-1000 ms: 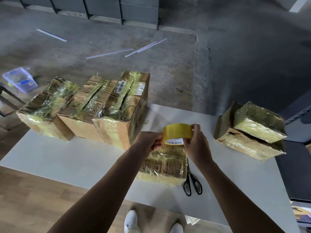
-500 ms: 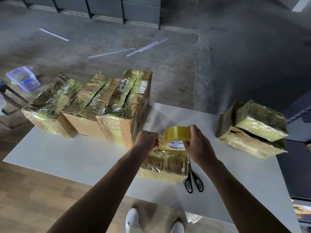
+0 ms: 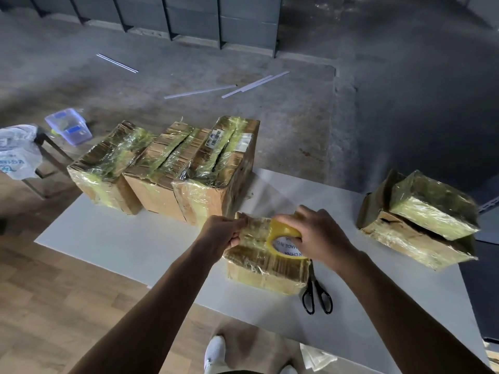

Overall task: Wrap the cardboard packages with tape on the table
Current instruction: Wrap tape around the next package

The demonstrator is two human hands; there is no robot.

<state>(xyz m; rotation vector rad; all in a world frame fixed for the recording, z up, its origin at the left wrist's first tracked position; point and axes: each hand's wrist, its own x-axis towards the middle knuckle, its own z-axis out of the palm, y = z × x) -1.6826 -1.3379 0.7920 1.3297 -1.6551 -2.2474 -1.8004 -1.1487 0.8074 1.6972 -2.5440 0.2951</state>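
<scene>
Head view: your left hand (image 3: 224,236) pinches the box (image 3: 266,265) steady while your right hand (image 3: 317,236), just beside, grips the roll (image 3: 282,233).

Dim room, soft daylight across the table (image 3: 140,238), glare on tape, wide-angle edge bending

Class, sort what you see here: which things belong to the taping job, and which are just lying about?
Belong to the job: tape roll in the right hand; small package gripped by the left hand; scissors, likely for cutting; three wrapped boxes; stacked pair of packages.

Lying about: plastic tub and white strips on the floor; plastic bag at far left.
</scene>
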